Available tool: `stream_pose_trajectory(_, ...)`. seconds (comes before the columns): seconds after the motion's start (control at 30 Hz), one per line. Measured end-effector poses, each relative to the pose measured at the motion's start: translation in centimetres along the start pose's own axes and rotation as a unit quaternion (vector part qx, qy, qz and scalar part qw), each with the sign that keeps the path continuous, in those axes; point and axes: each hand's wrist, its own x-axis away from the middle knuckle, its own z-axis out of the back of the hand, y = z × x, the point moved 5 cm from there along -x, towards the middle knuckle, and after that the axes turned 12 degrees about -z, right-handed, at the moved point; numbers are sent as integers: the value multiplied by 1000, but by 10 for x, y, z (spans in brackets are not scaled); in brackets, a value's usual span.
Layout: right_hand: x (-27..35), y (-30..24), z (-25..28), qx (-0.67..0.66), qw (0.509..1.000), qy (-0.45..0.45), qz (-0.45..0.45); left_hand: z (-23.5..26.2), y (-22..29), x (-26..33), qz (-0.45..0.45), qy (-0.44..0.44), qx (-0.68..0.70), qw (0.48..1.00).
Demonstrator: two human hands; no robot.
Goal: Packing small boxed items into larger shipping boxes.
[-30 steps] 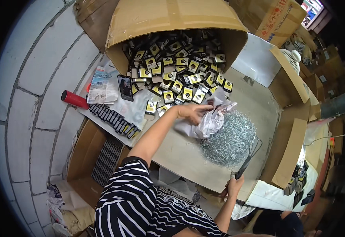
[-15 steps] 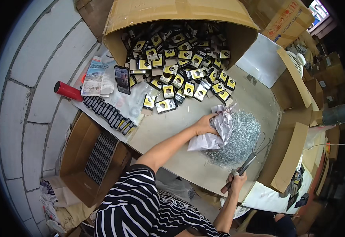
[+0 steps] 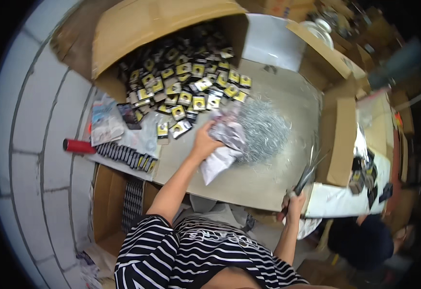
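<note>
My left hand [image 3: 204, 142] is closed on a crumpled pale grey-white bag [image 3: 220, 161], with the fingers partly hidden by its folds. The bag rests against a heap of small shiny metal pins [image 3: 266, 132] on the worktable. Nearer the table's front edge, my right hand [image 3: 294, 203] is wrapped round the handle of a long pointed metal tool [image 3: 307, 174]. The blade is dark and blurred, so its exact kind cannot be made out; it points away from me, to the right of the heap. Beyond the bag lie many small black-and-yellow boxes [image 3: 185, 98].
A big cardboard carton [image 3: 167, 21] on its side spills the boxes. Cardboard flaps [image 3: 343, 142] wall the right side. At left are a phone [image 3: 129, 116], a red cylinder [image 3: 79, 146] and a row of small boxes [image 3: 123, 156]. Another person [image 3: 362, 241] is at lower right.
The whole view has shifted and turned, with the table things now further left. My left hand still grips the bag at the heap's left side; my right hand still holds the tool.
</note>
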Motion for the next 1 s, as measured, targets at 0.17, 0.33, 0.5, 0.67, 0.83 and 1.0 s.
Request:
stream_pose_trajectory(0.17, -59, 24, 22, 72, 990, 117, -32, 6, -32, 9, 15, 20, -32, 999)
stream_pose_trajectory(0.33, -63, 82, -82, -48, 982, -102, -149, -18, -37, 15, 38, 11, 50, 998)
stream_pose_trajectory(0.5, -24, 63, -100, -251, 878, -339, -225, -15, 65, -35, -107, 43, 29, 993)
stream_pose_trajectory(0.67, 6, 37, -84, -234, 855, -400, -234, 12, 218, -81, -270, 102, 104, 952)
stream_pose_trajectory(0.83, -6, 5, -121, -109, 933, -307, -151, -8, 309, -92, -422, 100, 162, 886)
stream_pose_trajectory(1.0, -10, -9, -157, -34, 942, -326, -74, -6, 332, -122, -469, 145, 89, 867)
